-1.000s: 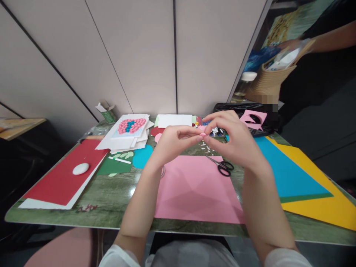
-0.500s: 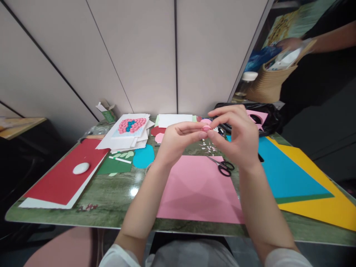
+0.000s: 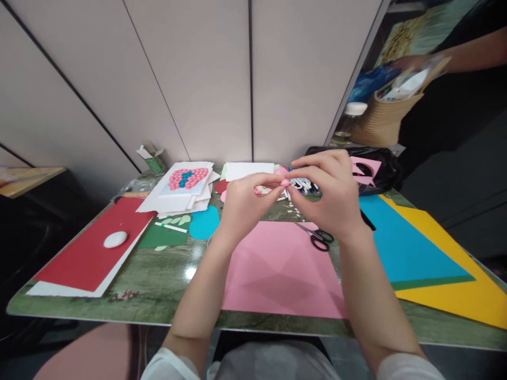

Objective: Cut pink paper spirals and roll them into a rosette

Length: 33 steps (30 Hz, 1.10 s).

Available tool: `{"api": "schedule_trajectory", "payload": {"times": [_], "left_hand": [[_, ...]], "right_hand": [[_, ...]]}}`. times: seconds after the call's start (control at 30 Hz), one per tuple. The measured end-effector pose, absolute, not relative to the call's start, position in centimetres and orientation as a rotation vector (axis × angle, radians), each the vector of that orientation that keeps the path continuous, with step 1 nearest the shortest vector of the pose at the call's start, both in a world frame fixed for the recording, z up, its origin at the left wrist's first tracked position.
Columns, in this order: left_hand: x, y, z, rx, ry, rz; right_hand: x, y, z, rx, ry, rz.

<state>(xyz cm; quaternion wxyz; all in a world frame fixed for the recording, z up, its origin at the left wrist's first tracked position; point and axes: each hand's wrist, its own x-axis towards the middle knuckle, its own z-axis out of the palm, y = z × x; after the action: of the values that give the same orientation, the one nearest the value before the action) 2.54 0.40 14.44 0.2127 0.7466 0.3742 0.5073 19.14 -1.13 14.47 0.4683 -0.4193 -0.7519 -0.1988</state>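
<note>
Along the left of the frame, a red paper sheet (image 3: pixel 71 264) is laid over a white sheet (image 3: pixel 43 290), and a white oval object (image 3: pixel 115 239) is set on top. Right of these, a green paper sheet (image 3: pixel 166 241) is crossed by a slim white stick (image 3: pixel 171 227); behind it, a picture dotted with pink and blue balls (image 3: pixel 187 179) is stacked on white papers (image 3: pixel 202 202). A rounded blue paper cutout (image 3: pixel 204 222) is placed beside the left forearm. At lower centre, a pink paper sheet (image 3: pixel 283 274) is spread out, its upper right corner overlapped by black-handled scissors (image 3: pixel 320 239). Part of the clutter behind is hidden by both hands. At right, a blue paper sheet (image 3: pixel 415 248) is laid over a yellow one (image 3: pixel 471 285), below a black plastic bag (image 3: pixel 390 169). At upper right, a woven basket (image 3: pixel 382 121) is seen before another person's arm (image 3: pixel 479 53).

At centre, raised above the table (image 3: pixel 158 279), a small pink piece (image 3: pixel 285 182) is pinched at the fingertips, by the left hand (image 3: pixel 249 203) from the left and the right hand (image 3: pixel 330 192) from the right.
</note>
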Motion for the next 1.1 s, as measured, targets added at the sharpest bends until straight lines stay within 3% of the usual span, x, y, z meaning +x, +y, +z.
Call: {"api": "schedule_trajectory", "payload": {"times": [0.4, 0.93, 1.1], "left_hand": [[3.1, 0.7, 13.9, 2.145, 1.152, 1.497], [3.3, 1.9, 13.2, 1.438, 0.568, 1.298], [3.9, 2.0, 12.9, 1.394, 0.55, 1.336]], "right_hand": [[18.4, -0.1, 13.3, -1.046, -1.792, -0.638], [19.6, -0.1, 14.2, -0.834, -1.641, 0.117], [19.7, -0.1, 14.1, -0.868, -1.641, 0.123]]}}
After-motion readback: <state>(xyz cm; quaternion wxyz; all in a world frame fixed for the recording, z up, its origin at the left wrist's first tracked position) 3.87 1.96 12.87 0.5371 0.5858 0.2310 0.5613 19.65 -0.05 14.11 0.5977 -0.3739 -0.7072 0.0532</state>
